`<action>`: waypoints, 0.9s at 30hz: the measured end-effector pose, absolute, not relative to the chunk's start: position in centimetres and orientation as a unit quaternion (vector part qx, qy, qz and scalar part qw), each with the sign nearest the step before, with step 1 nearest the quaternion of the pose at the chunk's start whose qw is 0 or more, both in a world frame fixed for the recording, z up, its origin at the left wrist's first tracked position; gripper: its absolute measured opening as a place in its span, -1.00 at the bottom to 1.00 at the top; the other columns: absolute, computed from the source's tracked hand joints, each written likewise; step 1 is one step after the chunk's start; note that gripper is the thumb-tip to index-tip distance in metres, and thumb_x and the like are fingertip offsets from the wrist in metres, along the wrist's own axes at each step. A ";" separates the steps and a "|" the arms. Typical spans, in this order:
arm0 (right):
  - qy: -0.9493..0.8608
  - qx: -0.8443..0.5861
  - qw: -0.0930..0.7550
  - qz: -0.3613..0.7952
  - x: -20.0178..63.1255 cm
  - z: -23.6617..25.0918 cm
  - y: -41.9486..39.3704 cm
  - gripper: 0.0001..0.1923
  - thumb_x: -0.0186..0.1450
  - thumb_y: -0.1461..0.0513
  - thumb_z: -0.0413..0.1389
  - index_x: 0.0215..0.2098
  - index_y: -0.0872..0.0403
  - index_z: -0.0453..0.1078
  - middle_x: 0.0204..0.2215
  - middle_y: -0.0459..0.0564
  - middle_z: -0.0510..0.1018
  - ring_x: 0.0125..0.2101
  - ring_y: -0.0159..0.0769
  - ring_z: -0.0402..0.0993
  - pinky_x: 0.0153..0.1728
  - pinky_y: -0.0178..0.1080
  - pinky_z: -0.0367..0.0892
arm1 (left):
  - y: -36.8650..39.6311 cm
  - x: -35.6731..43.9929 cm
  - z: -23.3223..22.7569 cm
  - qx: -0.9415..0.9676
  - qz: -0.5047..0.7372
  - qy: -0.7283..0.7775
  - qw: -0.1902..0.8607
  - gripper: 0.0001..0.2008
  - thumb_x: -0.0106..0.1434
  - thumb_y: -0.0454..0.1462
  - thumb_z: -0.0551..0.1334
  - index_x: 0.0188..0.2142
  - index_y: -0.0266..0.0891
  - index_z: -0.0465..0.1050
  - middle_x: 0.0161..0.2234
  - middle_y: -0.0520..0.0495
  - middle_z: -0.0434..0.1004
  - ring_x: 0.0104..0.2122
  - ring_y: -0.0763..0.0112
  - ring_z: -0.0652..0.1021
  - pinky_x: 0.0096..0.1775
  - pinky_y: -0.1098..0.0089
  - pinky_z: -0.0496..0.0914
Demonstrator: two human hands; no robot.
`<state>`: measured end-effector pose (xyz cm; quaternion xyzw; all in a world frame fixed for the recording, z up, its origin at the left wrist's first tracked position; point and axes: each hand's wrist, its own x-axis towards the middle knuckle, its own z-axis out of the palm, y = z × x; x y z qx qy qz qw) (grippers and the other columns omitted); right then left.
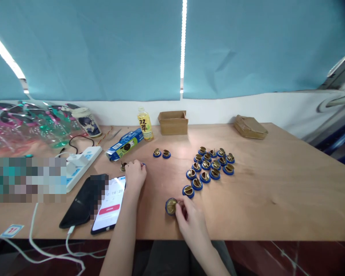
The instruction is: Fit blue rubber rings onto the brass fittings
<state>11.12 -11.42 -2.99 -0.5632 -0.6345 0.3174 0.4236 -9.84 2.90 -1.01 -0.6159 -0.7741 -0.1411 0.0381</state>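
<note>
My right hand [191, 215] pinches the edge of a round brass-coloured disc with a blue rim [170, 206] near the table's front edge. Just beyond it lie several similar blue-rimmed brass discs [206, 176], grouped on the table with raised brass flaps on top. My left hand [135, 174] bends down over the table beside a small brass piece [123, 166]. A bit of blue shows past its far side. Its fingertips are hidden, so any hold cannot be made out. Two more blue-rimmed brass discs [166, 154] lie farther back.
Left of my forearm lie a lit phone [110, 207], a dark phone [80, 203] and a white power strip [84, 166] with cables. Farther back are a blue carton [125, 145], a drink bottle [145, 124], a patterned cup [87, 122], an open cardboard box [173, 125] and a brown packet [250, 127].
</note>
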 end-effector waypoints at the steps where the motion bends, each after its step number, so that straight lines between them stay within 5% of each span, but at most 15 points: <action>1: -0.634 -0.563 0.423 0.319 11.1 -2.9 -11.4 -0.81 0.35 0.29 -0.01 -0.26 0.06 0.45 -0.37 -0.01 0.60 -0.36 -0.24 0.54 -0.37 -0.32 0.34 | 2.8 -9.8 -0.9 -0.616 -0.147 -0.773 0.037 -0.73 0.26 -0.28 0.05 -0.23 -0.37 0.50 -0.22 -0.41 0.56 -0.11 -0.10 0.49 -0.05 0.07 0.29; 12: -0.636 -0.564 0.428 0.307 11.0 -3.0 -11.4 -0.81 0.37 0.27 -0.01 -0.29 0.05 0.45 -0.42 -0.03 0.58 -0.44 -0.26 0.51 -0.42 -0.32 0.32 | 1.5 -9.4 0.8 -0.618 -0.280 -0.734 -0.023 -0.86 0.24 -0.27 0.08 -0.41 -0.21 0.36 -0.30 -0.31 0.57 -0.17 -0.06 0.52 -0.08 0.05 0.35; 17: -0.631 -0.561 0.431 0.319 11.0 -3.1 -11.4 -0.82 0.36 0.28 -0.01 -0.25 0.06 0.45 -0.41 -0.03 0.58 -0.43 -0.26 0.51 -0.40 -0.32 0.33 | -2.3 -7.4 2.1 -0.608 -0.389 -0.686 -0.091 -0.84 0.34 -0.17 0.06 -0.26 -0.18 0.32 -0.30 -0.11 0.58 -0.29 0.26 0.59 -0.21 0.32 0.45; 22: -0.620 -0.559 0.436 0.337 10.9 -3.2 -11.3 -0.84 0.36 0.27 0.01 -0.22 0.06 0.43 -0.47 -0.07 0.54 -0.47 -0.28 0.47 -0.43 -0.33 0.33 | -7.9 -4.4 1.2 -0.524 -0.548 -0.568 -0.320 -0.79 0.26 -0.09 0.27 -0.32 -0.18 0.36 -0.38 -0.01 0.55 -0.31 0.34 0.58 -0.23 0.41 0.45; 27: -0.576 -0.534 0.481 0.389 11.3 -2.8 -11.4 -0.81 0.39 0.16 0.02 -0.20 0.07 0.41 -0.50 -0.11 0.46 -0.50 -0.33 0.42 -0.48 -0.35 0.31 | -11.0 -2.3 -1.1 -0.452 -0.580 -0.540 -0.411 -0.72 0.21 -0.04 0.33 -0.38 -0.19 0.40 -0.41 -0.01 0.54 -0.38 0.37 0.56 -0.30 0.43 0.46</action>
